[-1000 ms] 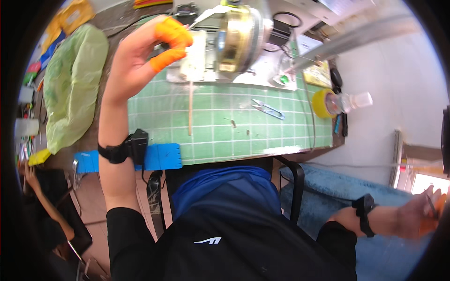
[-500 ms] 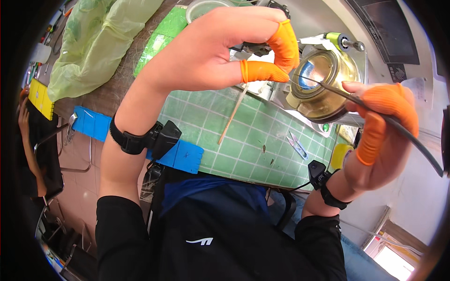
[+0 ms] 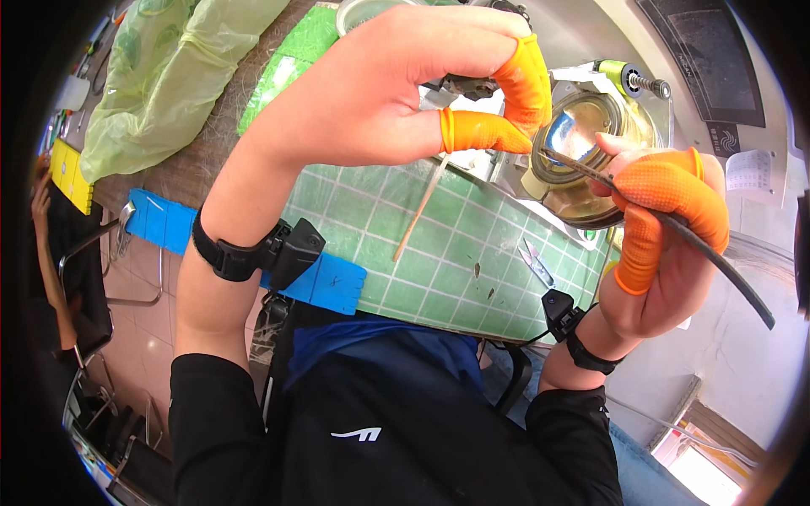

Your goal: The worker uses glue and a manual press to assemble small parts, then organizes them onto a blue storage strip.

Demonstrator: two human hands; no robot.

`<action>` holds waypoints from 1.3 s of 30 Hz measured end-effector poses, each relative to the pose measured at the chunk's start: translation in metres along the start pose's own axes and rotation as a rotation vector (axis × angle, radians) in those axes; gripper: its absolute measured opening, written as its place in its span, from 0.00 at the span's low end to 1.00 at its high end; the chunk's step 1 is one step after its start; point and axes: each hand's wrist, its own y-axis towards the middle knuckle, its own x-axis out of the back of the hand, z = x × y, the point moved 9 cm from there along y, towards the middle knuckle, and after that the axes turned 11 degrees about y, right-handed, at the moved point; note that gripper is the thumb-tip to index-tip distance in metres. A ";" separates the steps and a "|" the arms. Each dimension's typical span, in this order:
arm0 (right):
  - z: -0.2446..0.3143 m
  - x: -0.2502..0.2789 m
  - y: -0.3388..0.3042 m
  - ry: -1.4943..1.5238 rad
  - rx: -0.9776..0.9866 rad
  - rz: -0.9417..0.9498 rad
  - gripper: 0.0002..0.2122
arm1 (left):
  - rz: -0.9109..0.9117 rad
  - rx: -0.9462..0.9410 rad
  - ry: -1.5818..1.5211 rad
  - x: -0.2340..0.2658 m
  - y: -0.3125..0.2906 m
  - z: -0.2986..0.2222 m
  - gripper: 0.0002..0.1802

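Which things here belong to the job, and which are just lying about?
Apparently in use: dark slender tool in the right hand, its tip near the left hand; round gold-rimmed part.
Lying about: snips, thin stick, pale-green bag.

Both hands (image 3: 671, 240) aloft, close together.

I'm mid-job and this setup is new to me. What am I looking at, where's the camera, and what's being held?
There's no robot: these are a person's own two hands, seen from a fisheye camera on their head, so edges bend. Orange covers sit on some fingers. The right hand grips a slender dark rod, its tip by the left hand's pinched fingertips; whether those hold anything, I can't tell. Behind is a brass-coloured round part. On the green gridded surface lie snips and a thin stick.
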 end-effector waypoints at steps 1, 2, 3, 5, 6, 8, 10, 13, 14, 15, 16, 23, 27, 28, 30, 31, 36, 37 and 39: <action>-0.001 0.002 -0.002 0.019 0.004 -0.039 0.11 | 0.002 -0.001 -0.005 0.001 0.002 -0.001 0.07; -0.002 0.004 -0.004 0.038 0.008 -0.078 0.11 | 0.055 0.006 0.047 -0.001 0.006 -0.003 0.07; -0.004 0.005 -0.005 0.035 0.005 -0.080 0.11 | 0.109 0.014 0.099 -0.004 0.007 -0.003 0.07; -0.004 0.006 -0.005 0.093 0.020 -0.095 0.10 | 0.068 0.018 0.036 -0.005 0.003 0.001 0.07; -0.003 0.006 -0.005 0.094 0.021 -0.096 0.10 | 0.026 0.021 -0.027 -0.003 0.001 0.003 0.07; -0.006 0.005 -0.005 0.165 -0.026 -0.084 0.11 | 0.022 -0.001 -0.028 -0.003 0.003 0.002 0.07; -0.006 0.003 -0.004 0.128 -0.007 -0.083 0.12 | 0.018 -0.021 -0.025 -0.002 0.003 0.001 0.07; -0.011 0.002 -0.012 0.150 -0.073 -0.194 0.13 | 0.035 -0.034 -0.012 -0.002 0.005 -0.005 0.07; -0.028 0.007 -0.018 0.447 -0.228 -0.329 0.12 | 0.085 -0.015 0.145 -0.005 0.008 -0.010 0.09; -0.044 0.006 -0.027 0.745 -0.380 -0.463 0.12 | 0.134 0.002 0.302 -0.008 0.010 -0.011 0.11; -0.040 0.005 -0.026 0.649 -0.361 -0.472 0.11 | 0.140 -0.003 0.303 -0.007 0.009 -0.011 0.11; -0.008 -0.001 -0.005 0.132 -0.034 -0.166 0.10 | 0.124 0.001 0.293 -0.006 0.006 -0.009 0.11; 0.026 0.043 -0.018 -0.024 0.024 -0.345 0.07 | 0.093 0.017 0.248 -0.002 0.003 -0.011 0.09; 0.044 0.056 -0.029 -0.057 0.019 -0.365 0.07 | 0.109 -0.010 0.225 -0.007 0.013 -0.011 0.09; 0.058 0.043 -0.038 -0.151 -0.077 -0.100 0.05 | 0.113 -0.020 0.233 -0.008 0.011 -0.012 0.09; 0.056 0.036 -0.044 -0.200 -0.127 0.029 0.08 | 0.116 -0.023 0.230 -0.010 0.010 -0.014 0.09; -0.017 -0.033 -0.131 -0.306 -0.515 0.549 0.11 | 0.194 0.058 0.317 -0.015 0.005 -0.013 0.08; -0.030 -0.042 -0.151 -0.336 -0.572 0.552 0.12 | 0.194 0.062 0.328 -0.014 0.003 -0.012 0.07; -0.041 -0.047 -0.180 -0.391 -0.678 0.531 0.14 | 0.139 0.109 0.249 -0.012 0.002 -0.011 0.07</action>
